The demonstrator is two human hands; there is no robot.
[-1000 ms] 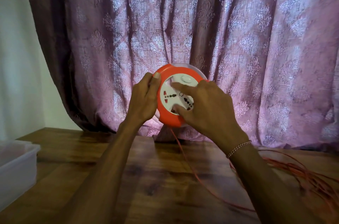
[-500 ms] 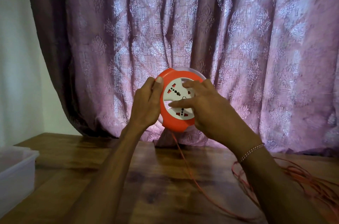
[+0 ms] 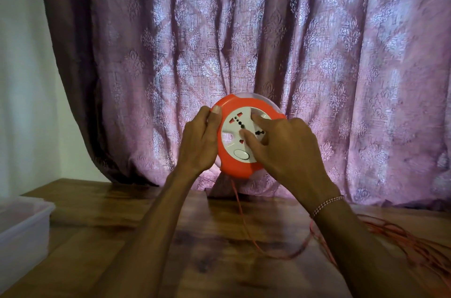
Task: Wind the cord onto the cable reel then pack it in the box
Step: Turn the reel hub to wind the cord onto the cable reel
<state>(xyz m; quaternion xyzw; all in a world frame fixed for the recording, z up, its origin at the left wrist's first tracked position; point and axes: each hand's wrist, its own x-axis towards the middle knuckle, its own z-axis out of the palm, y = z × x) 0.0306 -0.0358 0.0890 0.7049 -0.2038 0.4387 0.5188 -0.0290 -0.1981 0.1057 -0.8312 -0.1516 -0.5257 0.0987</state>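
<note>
An orange cable reel with a white socket face is held upright above the table, facing me. My left hand grips its left rim, thumb on the front edge. My right hand lies on the white face, with fingertips pressed into it. A thin orange cord hangs from the bottom of the reel and runs across the table to a loose tangle at the right. A translucent plastic box stands at the left edge of the table.
A wooden table fills the foreground. A patterned purple curtain hangs right behind the reel, down to the table's far edge. A pale wall is at the left.
The white face has turned: its oval button went from the top to the bottom. My right hand's fingers moved round with it. The cord on the table has shifted.
</note>
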